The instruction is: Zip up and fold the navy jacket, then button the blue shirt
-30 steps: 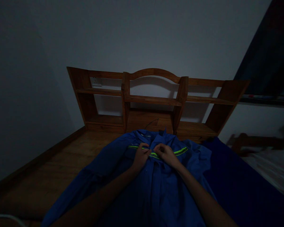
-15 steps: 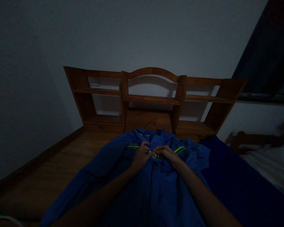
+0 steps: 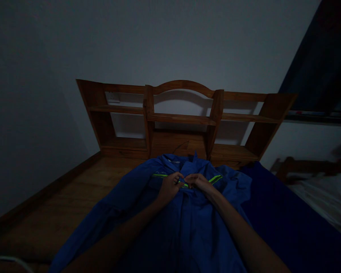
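Observation:
A blue work jacket (image 3: 184, 227) with neon green stripes across the chest lies spread on a wooden bed board, collar pointing away from me. My left hand (image 3: 170, 185) and my right hand (image 3: 200, 183) meet at the middle of the chest, just below the collar. Both pinch the front edges of the jacket between fingers and thumb. The room is dim, so the spot under the fingertips is hard to make out.
A wooden headboard (image 3: 182, 117) with open shelves stands against the white wall beyond the jacket. Bare wooden slats (image 3: 74, 197) lie to the left. A dark blue cloth (image 3: 287, 223) covers the right side, with another bed (image 3: 321, 189) farther right. A white cable (image 3: 8, 259) curls at bottom left.
The view has shifted slightly, so headboard and jacket sit a little lower-left. My hands stay at the jacket's chest, fingers working closer together at the front edges.

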`<state>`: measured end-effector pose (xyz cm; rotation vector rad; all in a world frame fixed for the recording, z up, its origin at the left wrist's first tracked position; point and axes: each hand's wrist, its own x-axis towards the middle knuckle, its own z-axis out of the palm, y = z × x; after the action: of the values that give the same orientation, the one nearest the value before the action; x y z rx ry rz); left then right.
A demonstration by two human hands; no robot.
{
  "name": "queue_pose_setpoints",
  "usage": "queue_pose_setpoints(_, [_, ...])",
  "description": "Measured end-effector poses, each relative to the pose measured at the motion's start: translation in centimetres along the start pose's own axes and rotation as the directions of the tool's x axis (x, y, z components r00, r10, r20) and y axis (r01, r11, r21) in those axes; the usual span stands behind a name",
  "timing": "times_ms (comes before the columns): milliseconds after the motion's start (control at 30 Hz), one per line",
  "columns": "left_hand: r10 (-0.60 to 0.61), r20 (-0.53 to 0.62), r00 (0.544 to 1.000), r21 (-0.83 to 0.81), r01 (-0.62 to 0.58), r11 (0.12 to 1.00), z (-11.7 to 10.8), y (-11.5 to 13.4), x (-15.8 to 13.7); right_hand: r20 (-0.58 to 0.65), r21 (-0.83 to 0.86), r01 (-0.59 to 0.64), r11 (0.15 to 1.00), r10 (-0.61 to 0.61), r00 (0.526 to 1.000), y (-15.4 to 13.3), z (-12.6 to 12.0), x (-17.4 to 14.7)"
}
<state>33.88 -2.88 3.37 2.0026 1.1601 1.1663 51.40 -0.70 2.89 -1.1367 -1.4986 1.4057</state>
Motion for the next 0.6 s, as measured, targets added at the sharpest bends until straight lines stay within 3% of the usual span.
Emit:
queue_pose_setpoints(300, [-0.042, -0.021, 0.999, 0.022, 0.043, 0.999, -0.2, -0.2, 0.0, -0.029, -0.032, 0.071, 0.997, -0.071, 0.997, 0.5, 0.0, 0.0])
queue_pose_setpoints(433, [-0.062, -0.013, 0.998, 0.034, 0.062, 0.997, 0.4, -0.6, 0.3, -0.04, -0.123, 0.137, 0.983, -0.143, 0.989, -1.1, -0.2, -0.4])
queue_pose_setpoints(500, [-0.034, -0.023, 0.999, 0.073, 0.035, 0.997, 0.0, -0.9, 0.6, -0.157, -0.393, 0.222, 0.892, -0.303, 0.94, -2.9, -1.6, -1.5])
queue_pose_setpoints(533, [-0.004, -0.044, 0.999, 0.138, 0.01, 0.99, -0.5, -1.1, 0.8, -0.234, -0.583, 0.209, 0.785, -0.409, 0.882, -3.9, -2.8, -2.3])
queue_pose_setpoints(600, [0.074, -0.116, 0.99, 0.381, -0.024, 0.924, -2.5, -1.7, 1.1, -0.364, -0.836, -0.014, 0.549, -0.534, 0.763, -5.4, -6.1, -4.0])
